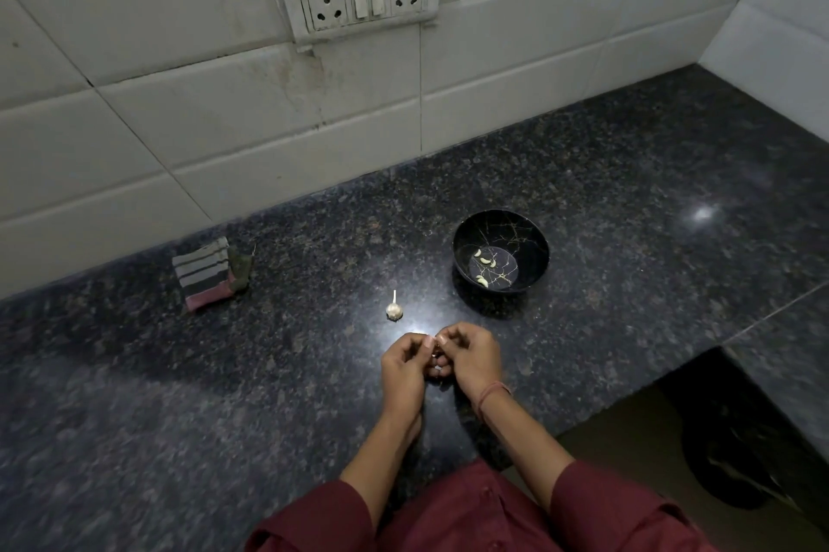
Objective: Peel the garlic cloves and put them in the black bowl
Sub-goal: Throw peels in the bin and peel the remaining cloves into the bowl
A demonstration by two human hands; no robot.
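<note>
Pinched close, fingers curled: left hand (403, 365) and right hand (471, 361) meet low centre over the tabletop (628, 192), presumably on a clove, which is hidden between them. Likely light, with papery skin, and slippery once bare; best nipped at the tip. Garlic head (394, 310) lies just above-left. Black bowl (529, 237), right of centre, holds peeled cloves (484, 264).

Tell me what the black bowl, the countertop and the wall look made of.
Black bowl: glossy, gold-veined marble print; probably melamine or glazed ceramic. Countertop: polished speckled granite, judging by the mirror-like light glare. Wall: glazed off-white tiles with visible grout lines.
</note>
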